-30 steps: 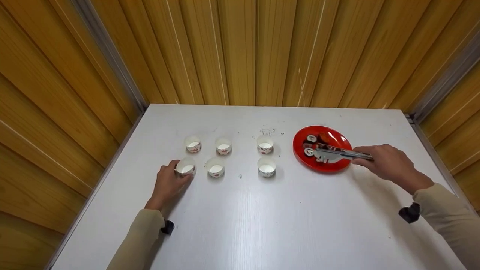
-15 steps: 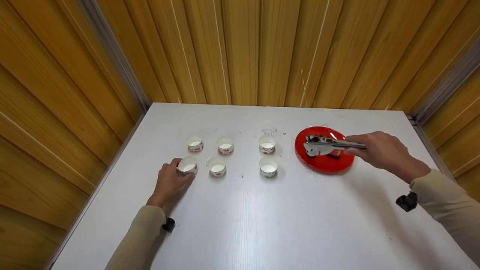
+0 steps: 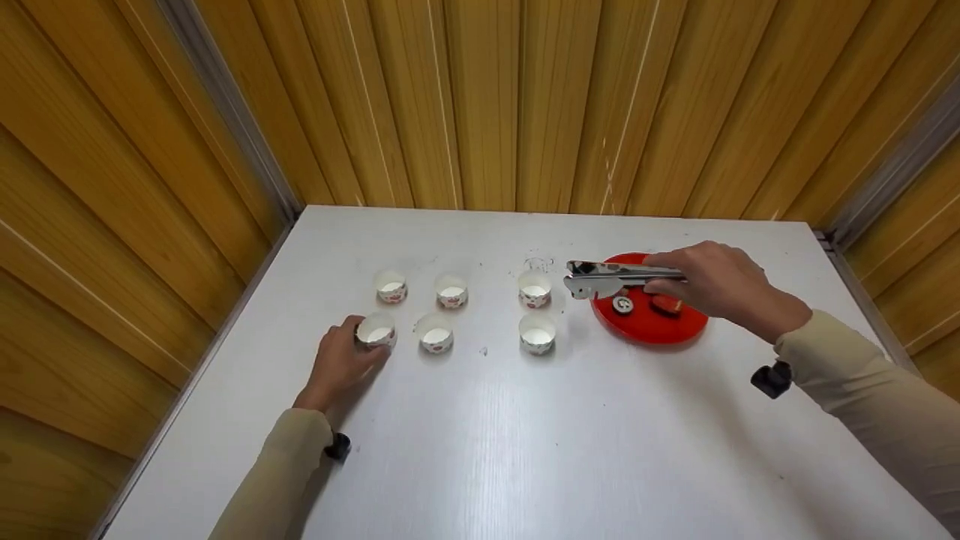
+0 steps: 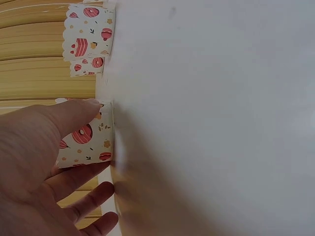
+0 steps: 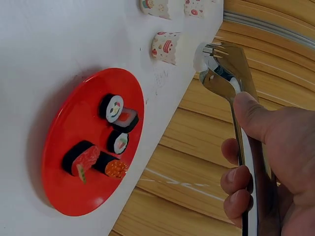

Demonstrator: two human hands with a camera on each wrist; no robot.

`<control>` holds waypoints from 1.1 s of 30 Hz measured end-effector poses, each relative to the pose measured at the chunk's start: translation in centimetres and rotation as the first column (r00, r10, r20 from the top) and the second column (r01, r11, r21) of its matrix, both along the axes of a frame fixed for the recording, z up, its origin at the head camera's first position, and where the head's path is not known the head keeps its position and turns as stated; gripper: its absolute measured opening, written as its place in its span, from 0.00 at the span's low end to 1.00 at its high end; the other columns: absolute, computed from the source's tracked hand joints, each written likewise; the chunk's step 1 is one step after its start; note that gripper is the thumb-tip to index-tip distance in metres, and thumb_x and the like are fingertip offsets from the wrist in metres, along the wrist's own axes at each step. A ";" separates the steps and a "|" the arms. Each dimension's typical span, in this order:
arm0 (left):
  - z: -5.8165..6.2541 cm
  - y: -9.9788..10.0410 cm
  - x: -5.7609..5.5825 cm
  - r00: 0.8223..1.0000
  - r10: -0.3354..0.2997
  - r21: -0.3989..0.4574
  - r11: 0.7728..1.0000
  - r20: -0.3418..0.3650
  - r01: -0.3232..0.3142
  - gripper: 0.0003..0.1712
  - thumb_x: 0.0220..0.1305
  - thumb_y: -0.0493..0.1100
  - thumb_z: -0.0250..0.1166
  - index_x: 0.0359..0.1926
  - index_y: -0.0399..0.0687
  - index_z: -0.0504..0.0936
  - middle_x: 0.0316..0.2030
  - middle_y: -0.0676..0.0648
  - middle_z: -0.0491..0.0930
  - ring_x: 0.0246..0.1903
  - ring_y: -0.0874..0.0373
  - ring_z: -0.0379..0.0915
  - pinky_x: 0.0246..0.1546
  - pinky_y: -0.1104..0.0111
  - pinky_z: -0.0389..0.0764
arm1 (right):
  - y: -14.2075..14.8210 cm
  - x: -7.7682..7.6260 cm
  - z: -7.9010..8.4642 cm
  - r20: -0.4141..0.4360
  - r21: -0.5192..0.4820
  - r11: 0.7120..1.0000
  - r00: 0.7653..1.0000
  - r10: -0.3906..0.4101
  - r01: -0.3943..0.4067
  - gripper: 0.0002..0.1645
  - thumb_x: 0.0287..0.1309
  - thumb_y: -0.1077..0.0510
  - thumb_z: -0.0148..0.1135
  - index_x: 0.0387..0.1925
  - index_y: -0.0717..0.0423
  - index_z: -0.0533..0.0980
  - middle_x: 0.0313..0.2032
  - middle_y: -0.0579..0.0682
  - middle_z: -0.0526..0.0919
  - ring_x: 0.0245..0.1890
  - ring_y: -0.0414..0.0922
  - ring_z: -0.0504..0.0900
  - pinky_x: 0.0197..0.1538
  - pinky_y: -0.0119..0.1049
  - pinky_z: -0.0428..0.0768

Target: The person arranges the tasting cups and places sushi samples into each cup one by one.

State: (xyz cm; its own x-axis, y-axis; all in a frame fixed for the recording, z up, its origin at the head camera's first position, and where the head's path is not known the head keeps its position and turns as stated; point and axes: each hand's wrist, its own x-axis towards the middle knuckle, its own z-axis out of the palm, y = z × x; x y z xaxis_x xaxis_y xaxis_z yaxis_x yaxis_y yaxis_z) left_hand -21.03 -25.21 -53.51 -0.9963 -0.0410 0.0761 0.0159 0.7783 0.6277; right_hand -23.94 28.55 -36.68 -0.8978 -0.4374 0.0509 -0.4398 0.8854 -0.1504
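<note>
My left hand (image 3: 341, 364) pinches a white paper baking cup (image 3: 377, 330) printed with pink sweets, at the near left of the cup group. In the left wrist view the thumb lies along the cup's near side. Steel tongs (image 3: 630, 276) are gripped in my right hand (image 3: 716, 281), raised above the table between the plate and the right-hand cups. A small whitish piece (image 5: 200, 58) sits at the tongs' tips in the right wrist view; its kind is mostly hidden. Several sushi pieces (image 5: 114, 108) lie on the red plate (image 3: 652, 331).
More paper cups stand in two rows: a back cup (image 3: 391, 288) at left, two in the middle column, and a right pair with its front cup (image 3: 537, 334). Wood-patterned panels (image 3: 487, 105) enclose the back and sides of the white table (image 3: 480, 450).
My right hand has lifted the tongs from the plate and carried them left toward the right-hand cups, uncovering sushi on the plate. The left hand stays at its cup.
</note>
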 end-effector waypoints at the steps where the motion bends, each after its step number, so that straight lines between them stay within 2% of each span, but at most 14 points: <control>1: 0.0 0.0 0.0 1.000 -0.001 0.001 1.000 0.000 0.001 0.35 0.62 0.44 0.75 0.65 0.33 0.72 0.57 0.33 0.79 0.58 0.39 0.74 0.63 0.46 0.69 | -0.4 -0.1 0.0 -0.006 -0.002 1.000 1.000 0.005 -0.005 0.24 0.61 0.54 0.74 0.58 0.48 0.83 0.35 0.48 0.87 0.34 0.48 0.77 0.29 0.40 0.74; 8: 0.1 0.1 0.1 1.000 0.011 -0.009 1.000 0.007 -0.011 0.36 0.62 0.45 0.75 0.65 0.33 0.72 0.56 0.33 0.79 0.56 0.39 0.74 0.62 0.46 0.71 | -3.0 -0.7 0.3 -0.014 -0.030 0.997 0.998 0.066 -0.067 0.21 0.62 0.53 0.73 0.57 0.42 0.84 0.32 0.43 0.86 0.33 0.47 0.77 0.29 0.41 0.73; 15: 0.3 0.3 0.2 1.000 0.024 -0.006 1.000 0.009 -0.024 0.35 0.62 0.45 0.76 0.64 0.33 0.73 0.55 0.34 0.80 0.55 0.39 0.74 0.61 0.47 0.71 | -5.5 -1.5 0.5 -0.025 -0.052 0.989 0.990 0.138 -0.139 0.19 0.64 0.52 0.71 0.57 0.44 0.84 0.36 0.44 0.88 0.37 0.48 0.80 0.36 0.45 0.79; 19: 0.4 0.3 0.2 0.999 0.033 0.006 0.999 0.021 -0.033 0.35 0.62 0.45 0.75 0.64 0.34 0.73 0.55 0.35 0.79 0.56 0.40 0.73 0.62 0.47 0.71 | -7.2 -2.0 0.6 -0.022 -0.064 0.982 0.984 0.175 -0.176 0.20 0.64 0.53 0.71 0.57 0.45 0.84 0.35 0.44 0.88 0.34 0.47 0.80 0.35 0.43 0.78; 27: 0.4 0.5 0.1 0.998 0.037 -0.001 0.999 0.041 -0.037 0.36 0.62 0.46 0.75 0.64 0.34 0.73 0.56 0.35 0.79 0.58 0.40 0.74 0.63 0.47 0.71 | -10.9 -3.0 0.6 -0.021 -0.051 0.978 0.980 0.200 -0.200 0.23 0.62 0.49 0.73 0.59 0.44 0.84 0.40 0.45 0.89 0.34 0.46 0.80 0.35 0.41 0.77; 33: 0.6 0.9 0.1 0.998 0.051 -0.003 0.999 0.040 -0.051 0.35 0.60 0.46 0.76 0.64 0.36 0.74 0.55 0.37 0.80 0.57 0.42 0.74 0.62 0.49 0.71 | -13.6 -3.9 0.4 -0.012 -0.037 0.965 0.965 0.261 -0.261 0.19 0.63 0.48 0.72 0.55 0.42 0.85 0.33 0.43 0.87 0.29 0.45 0.77 0.29 0.38 0.74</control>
State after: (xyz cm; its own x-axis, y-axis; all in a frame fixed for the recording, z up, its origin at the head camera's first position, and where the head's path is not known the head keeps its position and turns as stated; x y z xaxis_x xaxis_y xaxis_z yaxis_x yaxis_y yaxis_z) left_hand -20.96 -24.30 -52.94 -0.9951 -0.0920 0.0364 -0.0491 0.7784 0.6258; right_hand -27.81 14.99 -36.26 -0.7523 -0.6541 0.0782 -0.6562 0.7334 -0.1776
